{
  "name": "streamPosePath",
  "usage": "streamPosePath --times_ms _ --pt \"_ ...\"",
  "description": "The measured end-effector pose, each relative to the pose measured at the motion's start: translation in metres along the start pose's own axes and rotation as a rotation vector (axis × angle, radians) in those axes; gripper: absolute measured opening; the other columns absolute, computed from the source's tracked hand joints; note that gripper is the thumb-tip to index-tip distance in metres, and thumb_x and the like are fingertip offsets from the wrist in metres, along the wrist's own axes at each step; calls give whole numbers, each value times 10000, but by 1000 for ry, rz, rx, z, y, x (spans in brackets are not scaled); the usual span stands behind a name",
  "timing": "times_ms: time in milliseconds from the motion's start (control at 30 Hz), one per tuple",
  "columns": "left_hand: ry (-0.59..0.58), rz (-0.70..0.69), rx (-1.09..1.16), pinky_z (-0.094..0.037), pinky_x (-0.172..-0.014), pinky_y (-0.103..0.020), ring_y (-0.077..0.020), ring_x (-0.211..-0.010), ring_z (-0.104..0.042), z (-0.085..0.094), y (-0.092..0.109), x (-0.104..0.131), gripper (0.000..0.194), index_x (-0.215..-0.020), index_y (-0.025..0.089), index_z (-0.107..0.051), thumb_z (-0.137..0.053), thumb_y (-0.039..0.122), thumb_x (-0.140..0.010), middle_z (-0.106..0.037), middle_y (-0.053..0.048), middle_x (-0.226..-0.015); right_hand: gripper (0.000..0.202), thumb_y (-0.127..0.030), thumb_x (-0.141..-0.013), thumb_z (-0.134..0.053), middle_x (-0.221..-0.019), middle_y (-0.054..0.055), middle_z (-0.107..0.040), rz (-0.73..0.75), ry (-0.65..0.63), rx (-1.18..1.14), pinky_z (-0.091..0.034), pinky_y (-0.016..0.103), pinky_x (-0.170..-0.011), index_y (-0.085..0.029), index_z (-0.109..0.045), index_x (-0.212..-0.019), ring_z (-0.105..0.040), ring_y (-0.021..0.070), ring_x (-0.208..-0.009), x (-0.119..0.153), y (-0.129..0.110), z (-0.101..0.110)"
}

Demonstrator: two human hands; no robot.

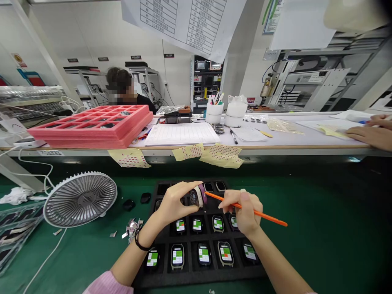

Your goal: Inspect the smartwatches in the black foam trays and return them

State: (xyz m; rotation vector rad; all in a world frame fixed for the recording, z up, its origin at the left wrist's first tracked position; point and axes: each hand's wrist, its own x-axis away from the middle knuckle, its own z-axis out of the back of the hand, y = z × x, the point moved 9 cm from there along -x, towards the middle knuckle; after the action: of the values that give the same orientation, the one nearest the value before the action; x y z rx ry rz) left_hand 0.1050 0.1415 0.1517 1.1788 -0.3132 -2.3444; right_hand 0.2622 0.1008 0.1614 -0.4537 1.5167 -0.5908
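Note:
Between the thumb and fingers of my left hand [175, 201] is a round smartwatch [194, 197] with a pale rim and a purple part at its right side. My right hand [246, 210] is closed around a thin orange stick [269, 218]. The stick's left tip is at the purple part; whether they touch I cannot tell. Both hands are above a black compartment tray [186, 280]. In its compartments lie several square smartwatches, among them a lit smartwatch [177, 256] with a green and white screen. My hands hide some of the tray's compartments.
A white fan [80, 199] stands left on the green mat, beside silvery scraps [132, 228] and two black pieces. Red foam trays [88, 136], paper sheets [185, 134] and a pen cup [214, 112] are on the raised shelf. Another person's hands [373, 132] rest at far right.

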Motion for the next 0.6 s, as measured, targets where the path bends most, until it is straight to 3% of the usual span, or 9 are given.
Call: streamPosePath --times_ms 267,600 --pt "-18 45 0 -536 -836 -318 -205 -925 -674 -4 -4 0 573 -1214 202 -592 -634 69 -658 -712 -64 -1098 565 -280 -995 -298 -444 21 -554 -53 9 3 -348 246 -399 -181 -728 -642 -467 113 -409 0 8 2" --pt "-40 84 10 -534 -807 -309 -200 -889 -668 -4 -2 0 588 -1217 213 -590 -624 72 -647 -713 -56 -1080 542 -319 -985 -317 -490 41 -599 -78 -71 -98 -380 249 -390 -188 -750 -686 -520 134 -440 1 3 -8"
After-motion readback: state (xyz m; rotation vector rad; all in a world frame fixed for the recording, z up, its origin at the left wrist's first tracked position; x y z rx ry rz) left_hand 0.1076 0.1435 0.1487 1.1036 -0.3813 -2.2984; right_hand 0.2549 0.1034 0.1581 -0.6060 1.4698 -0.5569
